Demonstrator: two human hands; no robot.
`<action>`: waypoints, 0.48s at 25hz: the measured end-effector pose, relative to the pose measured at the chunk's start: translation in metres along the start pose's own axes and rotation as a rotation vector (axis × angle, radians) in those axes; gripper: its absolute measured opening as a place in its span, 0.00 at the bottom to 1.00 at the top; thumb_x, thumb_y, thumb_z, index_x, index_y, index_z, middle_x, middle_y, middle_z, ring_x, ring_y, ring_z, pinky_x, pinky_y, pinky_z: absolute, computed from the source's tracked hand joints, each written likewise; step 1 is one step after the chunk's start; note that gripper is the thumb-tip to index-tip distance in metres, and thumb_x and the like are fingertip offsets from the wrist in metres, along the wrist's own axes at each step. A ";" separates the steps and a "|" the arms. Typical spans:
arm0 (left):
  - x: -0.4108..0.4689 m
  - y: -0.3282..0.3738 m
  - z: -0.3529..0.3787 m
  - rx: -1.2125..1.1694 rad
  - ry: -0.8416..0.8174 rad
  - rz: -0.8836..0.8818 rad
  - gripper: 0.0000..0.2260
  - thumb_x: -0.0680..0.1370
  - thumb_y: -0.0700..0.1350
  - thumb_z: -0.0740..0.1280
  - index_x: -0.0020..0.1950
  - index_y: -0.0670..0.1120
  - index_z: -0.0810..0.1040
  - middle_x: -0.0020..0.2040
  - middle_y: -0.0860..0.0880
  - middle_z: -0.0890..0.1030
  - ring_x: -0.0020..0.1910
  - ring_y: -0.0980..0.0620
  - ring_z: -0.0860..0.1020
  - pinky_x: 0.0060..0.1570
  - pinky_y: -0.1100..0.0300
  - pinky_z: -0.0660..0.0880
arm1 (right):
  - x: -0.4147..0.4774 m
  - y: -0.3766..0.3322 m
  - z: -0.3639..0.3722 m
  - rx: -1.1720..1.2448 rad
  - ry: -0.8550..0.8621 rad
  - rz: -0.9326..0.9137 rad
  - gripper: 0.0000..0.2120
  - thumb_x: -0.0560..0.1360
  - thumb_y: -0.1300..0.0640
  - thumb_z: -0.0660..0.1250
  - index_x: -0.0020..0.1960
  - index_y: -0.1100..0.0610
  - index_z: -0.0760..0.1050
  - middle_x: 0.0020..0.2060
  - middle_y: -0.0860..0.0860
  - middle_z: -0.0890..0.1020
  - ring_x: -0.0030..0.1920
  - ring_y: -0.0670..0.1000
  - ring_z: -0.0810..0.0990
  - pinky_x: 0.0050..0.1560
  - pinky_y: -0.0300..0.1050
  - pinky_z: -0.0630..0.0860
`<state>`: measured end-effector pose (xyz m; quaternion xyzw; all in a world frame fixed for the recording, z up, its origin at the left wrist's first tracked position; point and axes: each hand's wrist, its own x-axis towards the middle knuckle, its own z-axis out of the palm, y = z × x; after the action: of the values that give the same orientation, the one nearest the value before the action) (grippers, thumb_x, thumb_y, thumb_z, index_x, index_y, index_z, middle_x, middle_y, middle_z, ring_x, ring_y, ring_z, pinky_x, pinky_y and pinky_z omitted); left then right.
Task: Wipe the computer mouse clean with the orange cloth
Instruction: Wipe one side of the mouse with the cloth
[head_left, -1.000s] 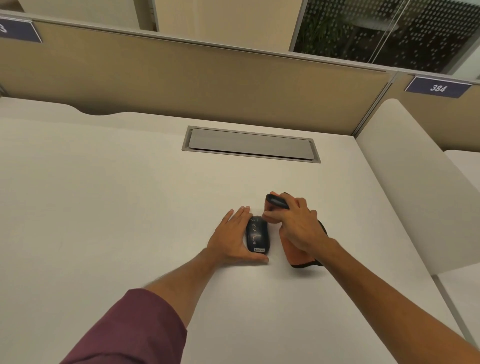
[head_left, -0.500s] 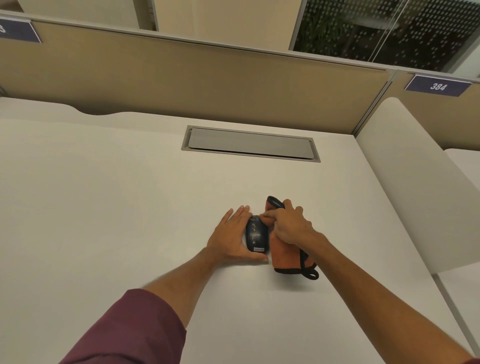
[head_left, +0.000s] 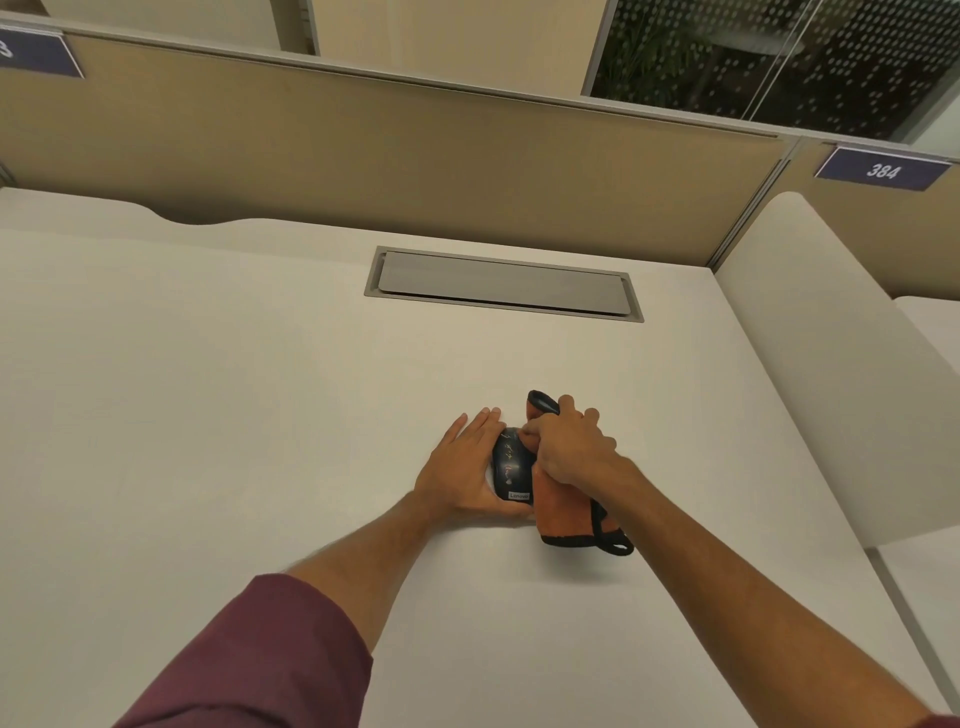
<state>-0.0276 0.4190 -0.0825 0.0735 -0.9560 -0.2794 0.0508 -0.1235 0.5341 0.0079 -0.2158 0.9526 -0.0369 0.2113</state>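
From the head camera, the view looks down on a pale desk (head_left: 208, 415) with two forearms reaching forward to its middle. The computer mouse (head_left: 511, 467), dark and glossy with a small label at its near end, lies on the desk surface between the two hands. The left hand (head_left: 465, 470) lies flat against the mouse's left side, fingers stretched out straight and pressed together, thumb curled round the near end, so that it braces the mouse rather than closing round it. The right hand (head_left: 569, 452) is closed in a bunch on the orange cloth (head_left: 563, 512), its fingertips pressing a fold of it against the right upper side of the mouse. The cloth (orange with a dark trim and a small loop at its near corner) hangs below the right wrist down to the desk, and one dark-edged end sticks up past the knuckles. A maroon sleeve (head_left: 260, 660) covers the left upper forearm. Farther back, a grey cable hatch (head_left: 504, 283) is set in the desk, before a tan partition (head_left: 363, 156) carrying a blue plate (head_left: 883, 170) marked 384.
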 end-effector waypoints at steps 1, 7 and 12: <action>0.000 0.000 0.000 -0.004 0.000 -0.002 0.59 0.59 0.84 0.58 0.79 0.47 0.55 0.81 0.50 0.55 0.79 0.56 0.49 0.78 0.51 0.45 | 0.000 0.001 0.002 0.055 0.003 0.051 0.21 0.78 0.49 0.64 0.70 0.50 0.68 0.64 0.54 0.68 0.63 0.59 0.68 0.63 0.57 0.68; 0.002 -0.003 0.002 0.011 0.013 0.019 0.58 0.61 0.83 0.58 0.79 0.46 0.57 0.80 0.49 0.57 0.79 0.57 0.50 0.78 0.55 0.43 | -0.005 -0.009 -0.001 0.216 0.074 0.084 0.20 0.79 0.51 0.63 0.69 0.52 0.65 0.65 0.56 0.67 0.63 0.61 0.70 0.64 0.57 0.69; 0.001 -0.002 0.003 0.010 0.035 0.009 0.58 0.60 0.84 0.59 0.78 0.47 0.57 0.80 0.50 0.58 0.79 0.56 0.51 0.78 0.53 0.45 | -0.010 0.004 -0.017 0.010 -0.070 -0.129 0.16 0.80 0.55 0.62 0.68 0.46 0.74 0.65 0.55 0.66 0.65 0.61 0.65 0.67 0.57 0.67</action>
<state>-0.0285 0.4186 -0.0856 0.0742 -0.9567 -0.2731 0.0686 -0.1237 0.5417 0.0264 -0.2768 0.9285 -0.0478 0.2428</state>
